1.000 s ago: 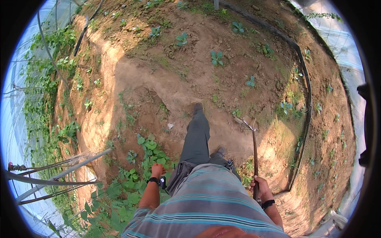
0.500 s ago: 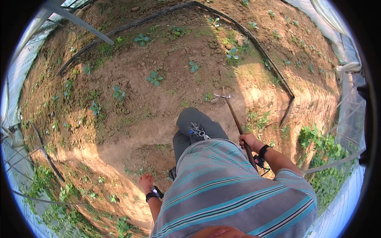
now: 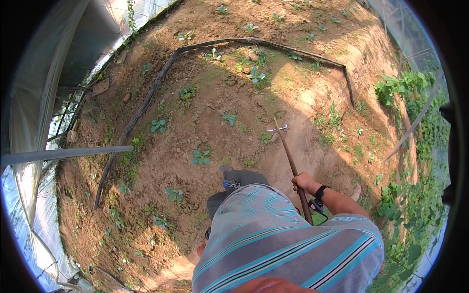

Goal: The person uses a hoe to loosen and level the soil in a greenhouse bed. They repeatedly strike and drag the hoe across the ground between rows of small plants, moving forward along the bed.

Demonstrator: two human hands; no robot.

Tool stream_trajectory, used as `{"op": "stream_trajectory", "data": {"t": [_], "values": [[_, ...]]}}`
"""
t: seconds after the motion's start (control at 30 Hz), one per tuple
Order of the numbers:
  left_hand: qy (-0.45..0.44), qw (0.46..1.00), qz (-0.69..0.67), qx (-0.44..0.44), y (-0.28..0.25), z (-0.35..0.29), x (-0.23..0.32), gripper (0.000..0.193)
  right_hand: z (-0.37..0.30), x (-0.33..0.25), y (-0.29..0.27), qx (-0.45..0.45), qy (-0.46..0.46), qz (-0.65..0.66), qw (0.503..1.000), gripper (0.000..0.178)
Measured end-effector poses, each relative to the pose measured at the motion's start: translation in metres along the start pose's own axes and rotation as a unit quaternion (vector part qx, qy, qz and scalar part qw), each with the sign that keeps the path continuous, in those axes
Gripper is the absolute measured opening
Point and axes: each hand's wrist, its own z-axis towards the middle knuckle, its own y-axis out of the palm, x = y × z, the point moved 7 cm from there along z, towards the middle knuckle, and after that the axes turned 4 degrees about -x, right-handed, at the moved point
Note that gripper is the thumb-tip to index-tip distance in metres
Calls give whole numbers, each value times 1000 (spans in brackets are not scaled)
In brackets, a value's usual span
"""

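My right hand is wrapped round the brown wooden handle of a hoe. The handle slants forward and slightly left, and the pale metal head shows at its far end, close to the soil. Behind my hand the shaft runs back along my right side. Only a sliver of my left hand shows beside my striped shirt; its fingers are hidden. Leafy seedlings grow in the brown soil ahead, one blue-green plant standing farther off than the hoe's head.
A dark hose bends across the bed at the left and far side. A grey pole juts in from the left. Plastic sheeting walls that side, and dense green vines grow on the right.
The view has swung left, so the bed, hose and pole appear shifted and turned. My left hand has gone mostly behind my body. My right hand still grips the hoe.
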Motion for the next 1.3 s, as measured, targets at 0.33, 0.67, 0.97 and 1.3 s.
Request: {"op": "stream_trajectory", "data": {"t": [0.33, 0.67, 0.97, 1.3], "values": [[57, 967, 224, -107, 16, 146, 260, 12, -1, 37, 117, 52, -72, 201, 976, 10], [173, 930, 263, -193, 99, 217, 483, 14, -57, 64, 274, 75, -140, 414, 896, 10], [121, 893, 395, -179, 65, 233, 514, 15, -61, 28, 316, 80, -215, 477, 848, 15], [159, 812, 509, -237, 55, 285, 507, 21, -89, 52, 380, -15, -158, 543, 825, 17]]}}
